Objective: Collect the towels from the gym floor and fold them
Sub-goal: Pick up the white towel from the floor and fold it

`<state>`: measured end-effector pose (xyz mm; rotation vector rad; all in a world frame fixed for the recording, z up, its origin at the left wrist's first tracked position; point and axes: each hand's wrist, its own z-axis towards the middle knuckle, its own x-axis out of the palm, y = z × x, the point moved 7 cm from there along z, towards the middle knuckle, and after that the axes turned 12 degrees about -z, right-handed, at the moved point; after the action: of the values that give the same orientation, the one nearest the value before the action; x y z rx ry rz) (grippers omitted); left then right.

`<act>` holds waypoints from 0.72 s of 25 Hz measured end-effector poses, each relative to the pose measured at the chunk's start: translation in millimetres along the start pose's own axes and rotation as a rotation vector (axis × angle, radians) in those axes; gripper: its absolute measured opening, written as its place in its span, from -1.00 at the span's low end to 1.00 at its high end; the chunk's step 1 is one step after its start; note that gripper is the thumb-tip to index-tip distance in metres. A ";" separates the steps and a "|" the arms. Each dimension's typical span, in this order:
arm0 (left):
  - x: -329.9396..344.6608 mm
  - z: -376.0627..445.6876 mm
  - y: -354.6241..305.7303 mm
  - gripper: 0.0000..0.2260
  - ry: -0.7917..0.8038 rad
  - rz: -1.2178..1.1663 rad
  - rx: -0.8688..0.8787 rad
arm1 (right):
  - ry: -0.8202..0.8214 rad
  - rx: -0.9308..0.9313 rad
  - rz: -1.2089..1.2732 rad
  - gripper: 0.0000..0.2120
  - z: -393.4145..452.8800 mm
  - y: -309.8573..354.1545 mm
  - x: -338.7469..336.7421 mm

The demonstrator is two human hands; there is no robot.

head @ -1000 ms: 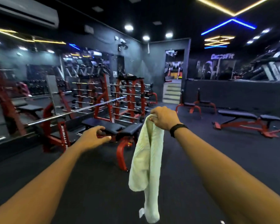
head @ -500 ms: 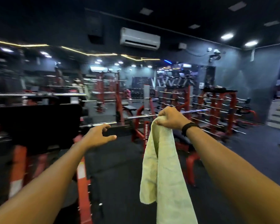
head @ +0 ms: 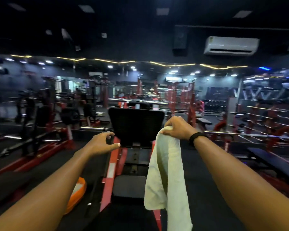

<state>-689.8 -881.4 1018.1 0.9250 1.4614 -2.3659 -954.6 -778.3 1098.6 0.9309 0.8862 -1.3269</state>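
— How many towels can you count?

— One for certain: a pale cream terry towel [head: 165, 172], hanging long and doubled over itself from the right hand [head: 178, 129]. Its lower end runs out of the bottom of the view. There is also a small pale patch on the floor far back [head: 100, 112] that might be cloth; it is too blurred to tell.

— How is the towel held?

— The right hand's fingers [head: 169, 126] are curled over the towel's top edge and pinch it in a bunch, with the cloth falling straight below the knuckles. A black wristband [head: 196, 137] sits on that wrist.

— And the other hand?

— The left hand [head: 102, 142] holds nothing. Its fingers are loosely bent and spread, thumb out toward the towel, well apart from it.

— What lies beneath and around?

— A dark rubber gym floor [head: 207, 189]. Directly ahead stands one red-framed machine with a black square back pad [head: 136, 125] and a black seat pad [head: 128, 185]; the towel hangs just beside its right edge. One flat orange object [head: 78, 194] lies on the floor under the left forearm. Red racks and steel barbells [head: 265, 125] fill the right, a mirrored wall [head: 140, 87] runs across the back, and one white air conditioner [head: 230, 45] is mounted high on the wall.
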 end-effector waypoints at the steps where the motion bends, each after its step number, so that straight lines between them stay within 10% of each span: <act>1: -27.5 -12.2 17.9 -0.43 -0.016 0.023 -0.019 | 0.000 -0.016 0.023 -0.77 13.1 30.1 7.5; 18: -400.7 -157.5 272.4 -0.40 -0.264 0.230 -0.317 | -0.102 -0.176 0.149 -0.87 196.3 452.0 126.4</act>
<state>-183.2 -934.9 1014.0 0.6351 1.4772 -1.9349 -496.7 -999.0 1078.2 0.7706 0.8246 -1.1390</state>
